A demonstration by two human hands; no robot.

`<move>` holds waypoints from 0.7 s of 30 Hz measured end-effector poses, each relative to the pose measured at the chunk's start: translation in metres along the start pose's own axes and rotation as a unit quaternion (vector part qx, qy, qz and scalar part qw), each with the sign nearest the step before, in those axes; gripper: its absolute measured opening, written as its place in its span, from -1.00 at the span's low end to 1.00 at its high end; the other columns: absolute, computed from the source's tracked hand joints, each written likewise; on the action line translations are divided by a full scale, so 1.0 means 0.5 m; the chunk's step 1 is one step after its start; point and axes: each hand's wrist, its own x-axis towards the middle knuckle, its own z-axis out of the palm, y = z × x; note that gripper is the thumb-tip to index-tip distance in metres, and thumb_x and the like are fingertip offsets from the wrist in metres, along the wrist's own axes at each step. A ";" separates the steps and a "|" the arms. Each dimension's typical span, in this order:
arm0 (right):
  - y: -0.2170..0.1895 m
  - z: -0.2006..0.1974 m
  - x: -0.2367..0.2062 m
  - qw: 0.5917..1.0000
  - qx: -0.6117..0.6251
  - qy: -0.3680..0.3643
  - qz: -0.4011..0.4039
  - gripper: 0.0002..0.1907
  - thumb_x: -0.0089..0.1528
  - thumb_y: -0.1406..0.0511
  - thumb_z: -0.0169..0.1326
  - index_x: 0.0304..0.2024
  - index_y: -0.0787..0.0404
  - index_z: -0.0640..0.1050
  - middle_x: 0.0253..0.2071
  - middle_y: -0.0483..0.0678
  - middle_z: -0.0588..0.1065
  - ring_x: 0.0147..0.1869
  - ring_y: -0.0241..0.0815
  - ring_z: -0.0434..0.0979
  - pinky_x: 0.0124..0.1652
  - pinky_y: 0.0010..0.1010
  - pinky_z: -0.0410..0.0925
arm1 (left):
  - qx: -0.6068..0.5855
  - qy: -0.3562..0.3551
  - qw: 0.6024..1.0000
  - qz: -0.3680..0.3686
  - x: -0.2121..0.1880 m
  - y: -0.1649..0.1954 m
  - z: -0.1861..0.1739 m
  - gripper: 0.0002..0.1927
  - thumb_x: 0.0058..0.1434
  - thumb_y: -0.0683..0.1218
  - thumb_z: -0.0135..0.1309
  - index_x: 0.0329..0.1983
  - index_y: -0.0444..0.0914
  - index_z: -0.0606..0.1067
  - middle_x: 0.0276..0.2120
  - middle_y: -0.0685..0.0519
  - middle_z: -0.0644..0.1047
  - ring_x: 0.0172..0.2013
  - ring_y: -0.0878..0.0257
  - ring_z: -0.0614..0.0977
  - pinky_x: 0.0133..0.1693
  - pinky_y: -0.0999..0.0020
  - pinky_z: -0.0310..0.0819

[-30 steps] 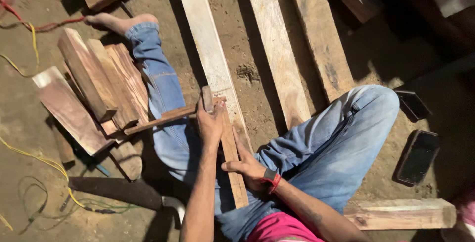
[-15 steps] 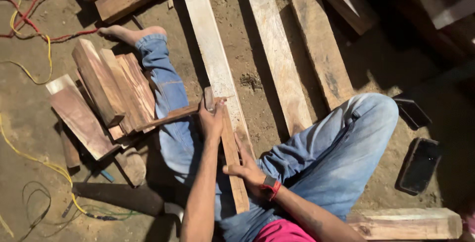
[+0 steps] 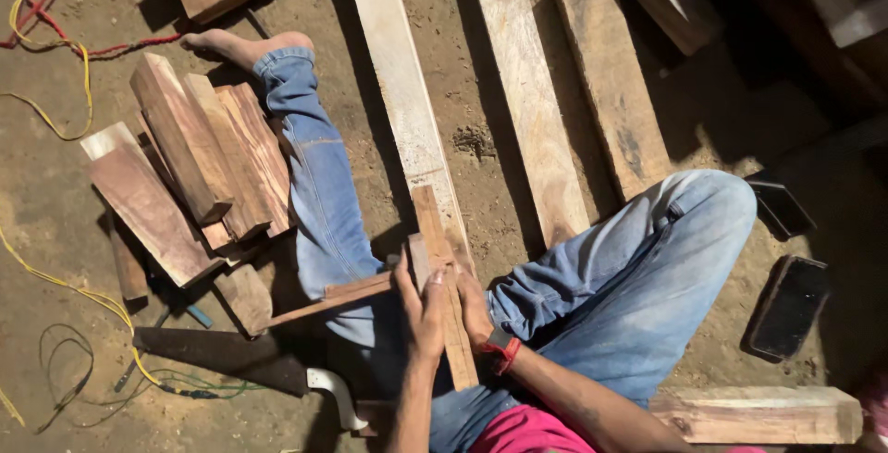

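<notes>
I sit on the dirt floor in blue jeans with a narrow wooden plank (image 3: 433,222) lying along my lap. A thin wooden strip (image 3: 324,302) crosses it and sticks out to the left. My left hand (image 3: 422,310) is closed over the spot where the strip meets the plank, with a small block end (image 3: 417,257) showing just above the fingers. My right hand (image 3: 474,310), with a red watch strap at the wrist, grips the plank's right edge right beside the left hand. The joint itself is hidden under my fingers.
A pile of reddish wood blocks (image 3: 185,171) lies to the left by my outstretched leg. Long pale planks (image 3: 527,101) run up the floor. A handsaw (image 3: 231,356) lies at the lower left among yellow cables (image 3: 55,277). Two dark phones (image 3: 786,305) and a beam (image 3: 758,414) lie to the right.
My right hand has slid up the plank from lower on my lap to beside the left hand. The plank and strip now sit closer to my body.
</notes>
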 end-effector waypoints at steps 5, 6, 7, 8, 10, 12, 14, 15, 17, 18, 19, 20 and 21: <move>-0.004 0.000 -0.002 0.994 0.069 0.009 0.087 -0.40 0.51 0.02 -0.18 0.17 0.46 0.49 -0.07 0.10 0.54 -0.10 -0.08 0.51 -0.08 -0.29 0.41 | 0.039 -0.067 0.991 0.106 0.193 -0.065 0.026 -0.28 0.44 -0.22 0.00 0.58 -0.33 -0.02 0.49 -0.30 0.19 0.47 0.02 0.23 0.43 0.12 0.09; -0.008 0.006 -0.003 0.994 0.066 0.008 0.083 -0.43 0.48 0.03 -0.18 0.18 0.41 0.49 -0.02 0.04 0.54 -0.04 -0.13 0.52 -0.02 -0.33 0.40 | -0.007 -0.063 0.996 0.070 0.230 -0.075 0.030 -0.28 0.43 -0.18 -0.02 0.58 -0.31 0.00 0.42 -0.29 0.27 0.37 0.02 0.34 0.34 0.15 0.21; -0.013 0.012 -0.003 0.995 0.074 0.013 0.068 -0.45 0.44 0.05 -0.18 0.20 0.35 0.49 0.02 -0.01 0.54 0.02 -0.18 0.52 0.03 -0.37 0.39 | -0.050 -0.074 0.995 0.040 0.252 -0.078 0.033 -0.29 0.42 -0.15 -0.04 0.58 -0.30 0.01 0.34 -0.28 0.36 0.27 0.03 0.44 0.25 0.18 0.33; -0.014 0.018 -0.008 0.994 0.082 0.020 0.068 -0.47 0.40 0.06 -0.18 0.21 0.30 0.49 0.07 -0.06 0.55 0.09 -0.23 0.52 0.09 -0.42 0.38 | -0.089 -0.082 0.993 -0.004 0.252 -0.077 0.032 -0.29 0.41 -0.11 -0.06 0.58 -0.28 0.02 0.26 -0.27 0.44 0.17 0.04 0.55 0.16 0.21 0.45; -0.015 0.024 -0.008 1.000 0.014 0.018 0.002 -0.47 0.43 0.08 -0.19 0.20 0.34 0.50 0.13 -0.06 0.54 0.17 -0.24 0.49 0.17 -0.45 0.32 | 0.018 -0.062 0.995 0.075 0.205 -0.057 0.025 -0.33 0.42 -0.17 0.01 0.54 -0.33 0.09 0.33 -0.28 0.40 0.29 0.01 0.47 0.26 0.19 0.36; -0.012 0.022 -0.007 1.000 -0.004 0.011 -0.022 -0.48 0.44 0.11 -0.19 0.21 0.36 0.50 0.15 -0.03 0.52 0.20 -0.22 0.47 0.21 -0.43 0.31 | 0.068 -0.039 0.995 0.054 0.108 -0.020 0.013 -0.31 0.35 -0.20 0.09 0.50 -0.35 0.13 0.33 -0.25 0.40 0.30 0.02 0.47 0.27 0.19 0.35; -0.006 0.016 -0.005 0.999 0.044 -0.007 -0.008 -0.51 0.42 0.15 -0.18 0.23 0.35 0.47 0.14 0.02 0.51 0.20 -0.16 0.46 0.19 -0.35 0.33 | 0.057 -0.020 0.998 -0.012 0.027 0.017 0.005 -0.27 0.28 -0.19 0.13 0.48 -0.34 0.14 0.29 -0.20 0.43 0.24 0.06 0.52 0.23 0.21 0.40; -0.002 0.012 -0.005 0.999 0.005 -0.005 -0.038 -0.51 0.42 0.15 -0.19 0.23 0.35 0.47 0.17 0.00 0.50 0.23 -0.18 0.46 0.22 -0.38 0.31 | 0.042 -0.013 0.999 -0.025 0.010 0.029 0.005 -0.28 0.30 -0.18 0.13 0.48 -0.32 0.14 0.29 -0.19 0.45 0.24 0.07 0.55 0.24 0.21 0.42; 0.007 0.005 -0.007 0.993 -0.077 -0.002 -0.090 -0.52 0.42 0.16 -0.22 0.22 0.34 0.46 0.22 -0.02 0.50 0.29 -0.21 0.46 0.27 -0.42 0.27 | 0.057 0.003 0.998 0.038 0.030 0.039 0.016 -0.27 0.30 -0.21 0.12 0.50 -0.35 0.14 0.35 -0.22 0.39 0.31 0.02 0.47 0.31 0.19 0.30; 0.010 0.005 -0.005 0.998 -0.040 -0.001 -0.052 -0.52 0.41 0.16 -0.23 0.21 0.32 0.47 0.19 -0.03 0.51 0.26 -0.22 0.48 0.25 -0.43 0.29 | 0.064 0.009 0.995 0.070 0.070 0.036 0.025 -0.26 0.30 -0.23 0.12 0.51 -0.36 0.13 0.39 -0.24 0.35 0.34 -0.01 0.43 0.35 0.18 0.24; 0.013 0.003 -0.011 1.000 -0.006 -0.001 -0.013 -0.53 0.40 0.16 -0.24 0.20 0.29 0.47 0.16 -0.04 0.52 0.22 -0.23 0.49 0.23 -0.43 0.30 | 0.088 0.005 0.993 0.081 0.117 0.026 0.037 -0.32 0.37 -0.24 0.11 0.52 -0.35 0.17 0.40 -0.25 0.36 0.36 -0.03 0.42 0.37 0.17 0.23; 0.014 0.005 -0.010 0.999 0.029 -0.001 0.024 -0.53 0.39 0.16 -0.24 0.19 0.26 0.48 0.13 -0.05 0.54 0.19 -0.23 0.51 0.20 -0.44 0.32 | 0.112 0.002 0.989 0.094 0.171 0.016 0.046 -0.37 0.44 -0.26 0.11 0.52 -0.35 0.20 0.41 -0.26 0.36 0.38 -0.06 0.42 0.39 0.17 0.23; 0.014 0.007 -0.017 1.000 -0.003 0.011 0.025 -0.53 0.40 0.16 -0.23 0.15 0.32 0.50 0.09 -0.02 0.54 0.14 -0.20 0.51 0.17 -0.39 0.34 | 0.118 0.005 0.990 0.077 0.206 0.005 0.055 -0.34 0.37 -0.24 0.13 0.50 -0.33 0.20 0.36 -0.24 0.40 0.33 -0.03 0.47 0.33 0.20 0.29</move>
